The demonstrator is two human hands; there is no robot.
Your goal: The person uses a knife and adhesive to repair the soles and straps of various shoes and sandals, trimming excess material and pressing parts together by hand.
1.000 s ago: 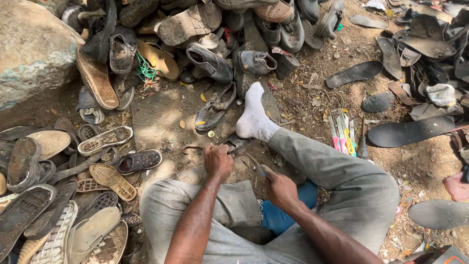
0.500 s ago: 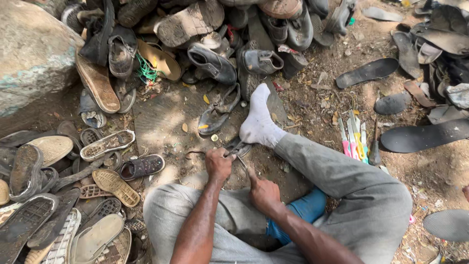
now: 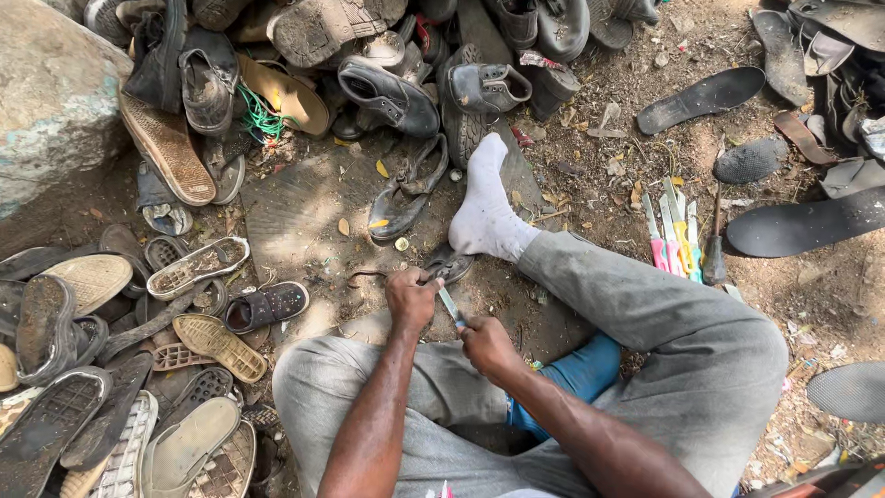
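Seated person viewed from above, legs in grey trousers [image 3: 701,350], on bare ground. The right hand [image 3: 489,346] has its fingers curled tight around the handle of a knife [image 3: 451,306], whose blade slants up and left toward the left hand. The left hand [image 3: 410,297] has its fingers pressed together, pinching a dark sole piece [image 3: 449,265] that lies on the ground just below the foot. The foot, in a white sock [image 3: 486,214], rests with its heel touching or just beside that piece; which cannot be told. A blue object [image 3: 581,373] shows between the thighs, under the right forearm. Left of the hands lie a small black sandal [image 3: 267,306] and a spread of loose soles [image 3: 111,406], treads up. Right of the knee, a row of knives with pink, yellow and green handles [image 3: 673,235] lies on the dirt, beside an awl [image 3: 714,249]. Beyond it lie two long black insoles [image 3: 701,97]. Farther up, a heap of worn shoes [image 3: 387,88] runs across the top, with a rock [image 3: 51,101] at upper left.
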